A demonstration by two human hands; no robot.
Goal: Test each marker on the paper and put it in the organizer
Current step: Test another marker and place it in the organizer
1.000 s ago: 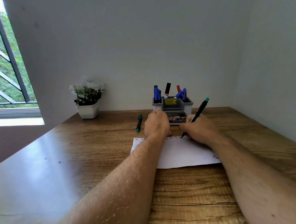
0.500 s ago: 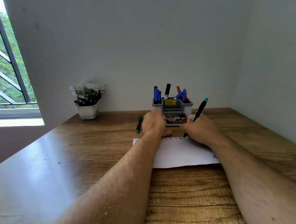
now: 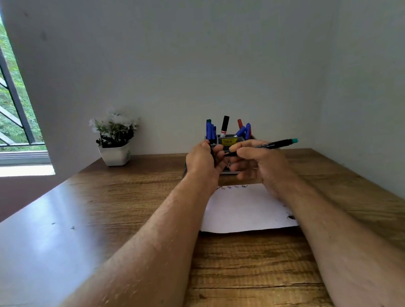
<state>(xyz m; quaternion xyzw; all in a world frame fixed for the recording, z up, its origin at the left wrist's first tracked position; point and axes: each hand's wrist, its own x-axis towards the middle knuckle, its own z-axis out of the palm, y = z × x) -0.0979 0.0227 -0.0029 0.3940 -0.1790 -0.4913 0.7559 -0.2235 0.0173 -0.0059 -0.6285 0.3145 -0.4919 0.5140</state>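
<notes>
At frame centre you hold the green-ended marker [image 3: 267, 145] level in front of the organizer [image 3: 229, 142], your right hand [image 3: 261, 166] pinching its barrel. Your left hand [image 3: 203, 160] curls round something dark at the tip end; what it is I cannot tell. Below lies the paper [image 3: 245, 210], scribbles along its top edge, on the wooden table [image 3: 82, 220].

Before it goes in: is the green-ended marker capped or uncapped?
Cannot tell. The marker lies level in the right hand; its tip is hidden behind the left hand.
</notes>
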